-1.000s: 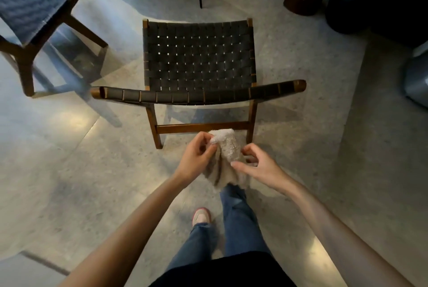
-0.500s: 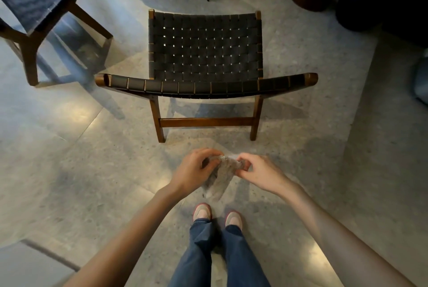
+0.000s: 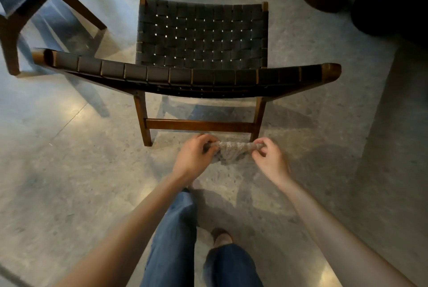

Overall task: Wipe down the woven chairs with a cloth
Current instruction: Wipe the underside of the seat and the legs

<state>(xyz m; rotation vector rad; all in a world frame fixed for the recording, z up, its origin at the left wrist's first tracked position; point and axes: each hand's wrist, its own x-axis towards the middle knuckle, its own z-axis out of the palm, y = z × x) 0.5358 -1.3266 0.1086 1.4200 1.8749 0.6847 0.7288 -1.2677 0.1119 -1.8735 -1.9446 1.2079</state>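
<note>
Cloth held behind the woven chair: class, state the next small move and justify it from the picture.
Probably carry the cloth forward onto the woven backrest and start wiping. The left hand and right hand pinch its ends, spreading it, but it seems to touch nothing yet.

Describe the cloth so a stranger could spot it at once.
Start at the black woven chair mid-floor, seen from behind. On the near side of its lower wooden crossbar, the left hand and right hand hold a small cloth between them. It is the only soft, fuzzy thing here, pale grey, bunched and sagging between the two grips.
</note>
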